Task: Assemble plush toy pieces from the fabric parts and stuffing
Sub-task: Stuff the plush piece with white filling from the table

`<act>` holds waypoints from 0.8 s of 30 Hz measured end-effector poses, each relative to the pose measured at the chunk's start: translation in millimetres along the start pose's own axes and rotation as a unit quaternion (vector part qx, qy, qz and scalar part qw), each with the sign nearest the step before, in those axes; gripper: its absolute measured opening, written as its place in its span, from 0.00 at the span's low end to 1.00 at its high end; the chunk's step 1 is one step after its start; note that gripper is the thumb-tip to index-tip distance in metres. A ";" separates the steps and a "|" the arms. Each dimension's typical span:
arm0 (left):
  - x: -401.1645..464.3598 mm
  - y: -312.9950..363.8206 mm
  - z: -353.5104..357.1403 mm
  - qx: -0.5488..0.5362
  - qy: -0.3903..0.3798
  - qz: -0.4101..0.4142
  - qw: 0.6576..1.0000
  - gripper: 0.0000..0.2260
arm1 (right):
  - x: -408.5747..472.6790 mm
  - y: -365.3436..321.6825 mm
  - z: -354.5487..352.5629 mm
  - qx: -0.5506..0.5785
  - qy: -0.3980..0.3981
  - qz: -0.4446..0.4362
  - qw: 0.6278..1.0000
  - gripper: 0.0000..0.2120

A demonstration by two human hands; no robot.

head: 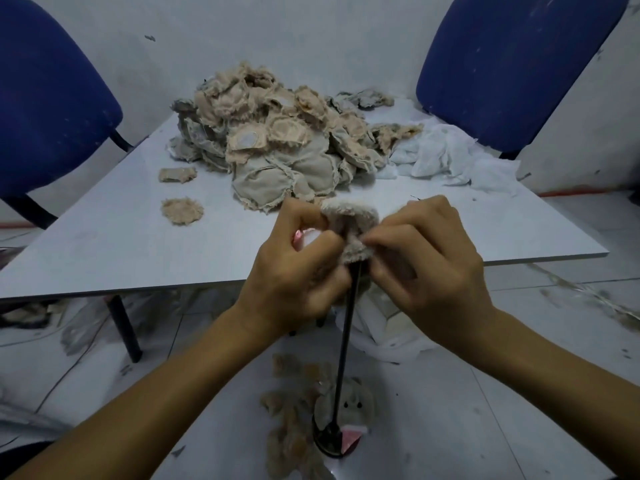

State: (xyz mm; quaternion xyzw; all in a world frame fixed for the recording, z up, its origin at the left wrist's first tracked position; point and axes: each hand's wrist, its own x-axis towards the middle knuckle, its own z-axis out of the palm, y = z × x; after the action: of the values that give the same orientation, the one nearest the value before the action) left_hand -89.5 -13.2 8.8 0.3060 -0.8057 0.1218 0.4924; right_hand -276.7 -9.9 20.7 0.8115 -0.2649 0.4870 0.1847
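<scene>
Head: both hands (360, 258) w/ plush piece (351, 230) off table edge (519, 259)

I can't see the rod (348, 327) tip inside the plush piece (349, 216); my fingers (388, 237) cover its lower edge, and both chairs (512, 64) are cropped.

There is one view only, from a wide-angle camera worn on the head, looking forward and down. It sits close above the left hand (298, 268) and right hand (426, 268), which fill the middle of the frame, with both forearms running in from the bottom corners. Beyond them the tabletop (121, 237) stretches away to a wall, its edges bowed by the lens. Two chairs (512, 64) flank the far corners, and floor (519, 393) shows below the near edge.
</scene>
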 end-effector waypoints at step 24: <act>12.5 7.3 -48.7 -0.051 -0.366 -0.233 0.899 0.16 | -4.5 7.4 -33.8 0.143 -0.284 0.161 0.934 0.29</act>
State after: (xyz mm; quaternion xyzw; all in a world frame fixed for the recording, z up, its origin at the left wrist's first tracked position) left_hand -63.1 12.1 44.1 0.4825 -0.8398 -0.1586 0.1917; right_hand -306.3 4.1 32.5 0.8802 -0.3610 0.2923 -0.0977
